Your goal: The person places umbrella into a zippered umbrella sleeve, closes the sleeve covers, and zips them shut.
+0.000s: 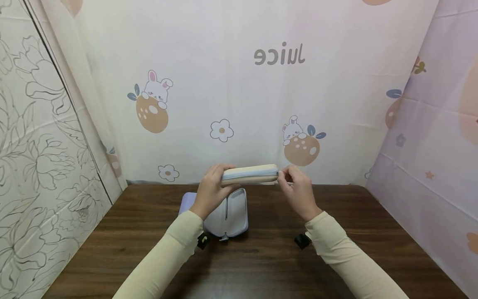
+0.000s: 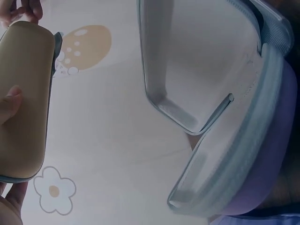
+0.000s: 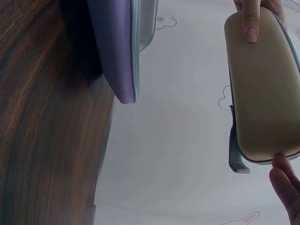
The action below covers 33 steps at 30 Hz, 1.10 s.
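Observation:
My left hand [image 1: 213, 191] grips the left end of a beige zipper case [image 1: 250, 180], thumb on one broad face and fingers on the other. The case is held level above the table, its pale blue-grey zipper facing me and looking closed. At the other end, my right hand [image 1: 298, 191] pinches with thumb and curled fingertips beside the zipper's end; whether a pull tab is between them is hidden. A dark fabric loop [image 3: 236, 152] hangs off the case's side. Behind my left wrist, a lilac case [image 1: 237, 211] lies unzipped and spread wide, its pale inside showing.
The dark wooden table [image 1: 269, 257] runs back to a printed cloth backdrop [image 1: 239, 83]. More patterned cloth [image 1: 429, 166] hangs along the right side, and a line-drawn floral sheet [image 1: 41, 137] along the left. A zipper pull [image 1: 224, 238] lies at the lilac case's near edge.

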Available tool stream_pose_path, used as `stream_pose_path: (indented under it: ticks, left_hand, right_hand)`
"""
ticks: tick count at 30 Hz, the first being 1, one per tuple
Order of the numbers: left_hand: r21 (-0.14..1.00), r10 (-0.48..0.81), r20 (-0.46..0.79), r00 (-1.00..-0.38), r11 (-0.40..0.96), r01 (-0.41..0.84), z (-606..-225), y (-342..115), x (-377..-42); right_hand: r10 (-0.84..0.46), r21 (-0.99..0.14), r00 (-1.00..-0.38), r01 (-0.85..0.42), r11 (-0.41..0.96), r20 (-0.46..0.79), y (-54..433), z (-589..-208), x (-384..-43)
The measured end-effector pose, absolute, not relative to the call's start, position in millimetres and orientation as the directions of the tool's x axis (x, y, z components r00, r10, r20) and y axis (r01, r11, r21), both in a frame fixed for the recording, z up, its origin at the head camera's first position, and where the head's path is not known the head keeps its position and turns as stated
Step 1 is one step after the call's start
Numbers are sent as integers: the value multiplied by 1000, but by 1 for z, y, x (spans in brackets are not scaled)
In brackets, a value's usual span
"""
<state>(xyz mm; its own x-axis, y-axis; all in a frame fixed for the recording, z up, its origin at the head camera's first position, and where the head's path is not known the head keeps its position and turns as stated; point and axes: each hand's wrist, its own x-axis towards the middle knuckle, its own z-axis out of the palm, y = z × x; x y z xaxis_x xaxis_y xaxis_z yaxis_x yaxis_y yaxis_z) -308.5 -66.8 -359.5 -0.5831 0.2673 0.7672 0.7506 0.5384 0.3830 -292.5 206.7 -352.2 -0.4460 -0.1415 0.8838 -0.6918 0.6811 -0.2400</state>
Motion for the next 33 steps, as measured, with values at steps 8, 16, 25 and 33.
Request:
stream_pose_path:
  ticks: [8,16,25,33]
  left_hand:
    - [391,266,761,-592,541,745,-362,-64,-308]
    - [400,258,773,-579,511,761,-364,-63,-309]
    - [413,261,781,-568,466,782,-363,-64,-308]
    - [472,252,783,-568,353,808,-363,-67,-310]
  right_hand:
    - [-104,-287,-468,-686,668,877,206,-352,-295]
    - [-10,-436,-569,-641,632,823,204,-350,-293]
    - [24,-586,-681,-612,531,732,210,-350,-291]
    - [-95,-732,-795,-592,338,599,214,-347,-287]
